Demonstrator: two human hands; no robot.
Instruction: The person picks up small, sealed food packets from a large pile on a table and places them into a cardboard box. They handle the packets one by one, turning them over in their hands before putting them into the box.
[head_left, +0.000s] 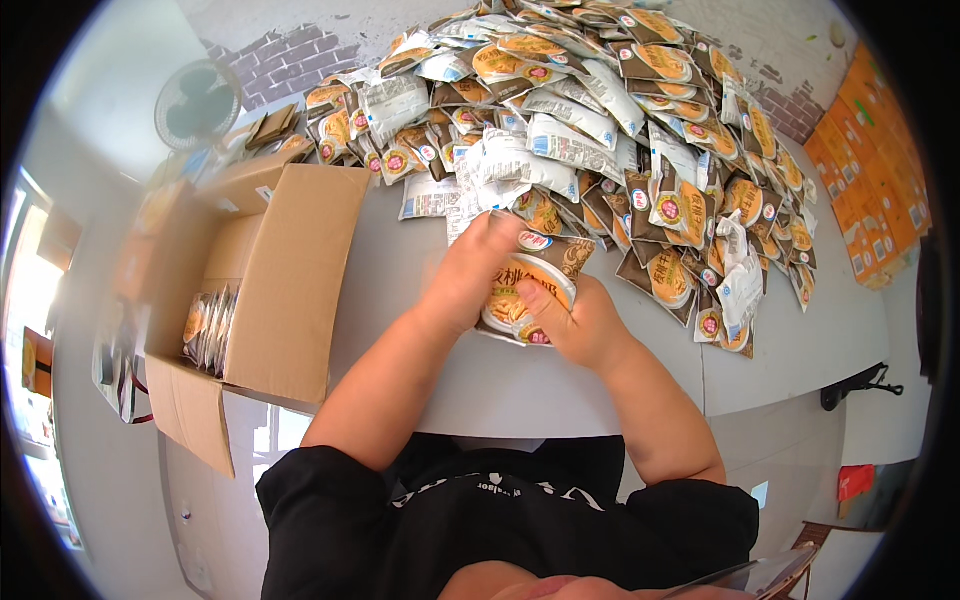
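Observation:
A brown-and-white plastic pouch of walnut milk powder (525, 262), printed with a bowl and nuts, is held in front of me above the table. My right hand (581, 319) grips its right side, thumb across the printed front. Blurred by motion, my left hand (472, 266) overlaps the pouch's upper left edge; its fingertips are not clear, so its grip cannot be told. Just beyond my hands spreads a large heap of similar pouches (540, 146), some with their white printed backs up. To the left stands an open cardboard box (296, 277) with several pouches (212, 330) upright in a row inside.
The heap rests on a grey-white table (480, 397), whose near edge is close to my body. One box flap (191, 420) hangs past that edge. Orange cartons (870, 165) are stacked at the right. A fan (198, 105) stands at the far left.

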